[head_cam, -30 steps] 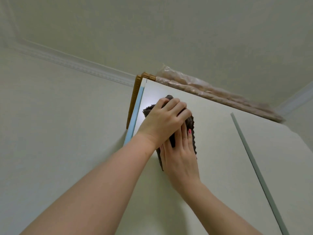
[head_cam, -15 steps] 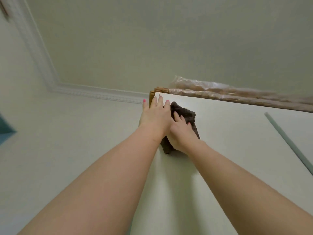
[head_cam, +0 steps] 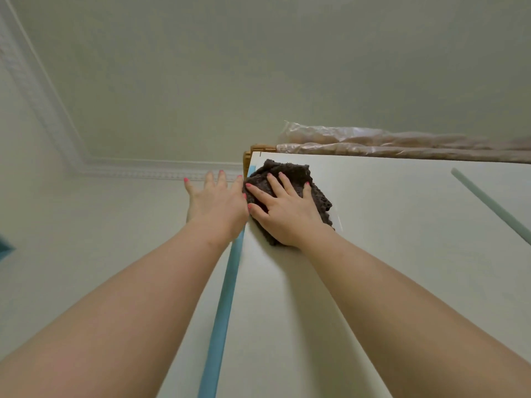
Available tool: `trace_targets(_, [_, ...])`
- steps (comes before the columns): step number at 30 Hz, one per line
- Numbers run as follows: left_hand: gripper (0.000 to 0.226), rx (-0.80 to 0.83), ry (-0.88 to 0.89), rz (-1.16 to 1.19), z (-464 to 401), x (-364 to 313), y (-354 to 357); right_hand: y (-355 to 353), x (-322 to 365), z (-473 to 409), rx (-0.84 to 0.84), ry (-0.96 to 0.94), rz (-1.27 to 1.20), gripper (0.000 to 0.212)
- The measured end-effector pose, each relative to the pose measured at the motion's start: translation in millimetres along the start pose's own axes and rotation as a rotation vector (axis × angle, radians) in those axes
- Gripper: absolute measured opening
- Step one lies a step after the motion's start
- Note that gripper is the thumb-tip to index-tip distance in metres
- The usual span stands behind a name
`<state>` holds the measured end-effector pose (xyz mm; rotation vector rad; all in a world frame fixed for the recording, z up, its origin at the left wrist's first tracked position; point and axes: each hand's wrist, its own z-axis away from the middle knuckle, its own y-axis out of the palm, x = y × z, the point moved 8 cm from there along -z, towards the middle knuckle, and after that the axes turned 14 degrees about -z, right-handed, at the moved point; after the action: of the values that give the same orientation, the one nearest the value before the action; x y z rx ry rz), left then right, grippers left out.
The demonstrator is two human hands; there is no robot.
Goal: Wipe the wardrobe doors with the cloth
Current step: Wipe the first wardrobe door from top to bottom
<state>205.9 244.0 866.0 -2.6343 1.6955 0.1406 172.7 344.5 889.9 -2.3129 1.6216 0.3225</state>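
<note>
**A:** Where was the cloth (head_cam: pixel 290 179) at that point?

**B:** Flat against the wardrobe door (head_cam: pixel 373 254), right up in its top left corner. The right hand (head_cam: pixel 287 214) lay spread on it, fingers open and pressing, not gripping.

**A:** And the left hand (head_cam: pixel 215 205)?

**B:** Open too, fingers splayed, holding nothing. It sat just left of the cloth, over the door's blue edge strip (head_cam: pixel 221 311), towards the wall (head_cam: pixel 86 225).

**A:** How much was done?

**B:** Hard to judge, since the door showed no visible streaks or dust either way. I'd say only the top corner was being worked; the long panel below and the next door, right of the pale strip (head_cam: pixel 488 205), looked left to do.
</note>
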Motion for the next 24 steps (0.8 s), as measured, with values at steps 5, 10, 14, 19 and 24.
trace_targets(5, [0.049,-0.095,0.027,0.061,-19,-29,-2,-7,-14,-15,-0.031,0.05,-0.03,0.05])
trace_targets(10, [0.049,-0.113,-0.032,0.125,-28,-46,-18,-24,-61,-20,-0.084,0.151,-0.067,0.051])
trace_targets(14, [0.05,-0.123,0.001,0.102,-32,-70,-28,-47,-133,-1,-0.101,0.297,-0.022,0.052])
trace_targets(19, [0.048,-0.074,0.006,0.148,-29,-102,-28,-74,-211,35,-0.151,0.451,0.017,0.051])
trace_targets(24, [0.048,-0.028,0.025,0.207,-23,-117,-34,-85,-243,58,-0.146,0.522,0.027,0.052])
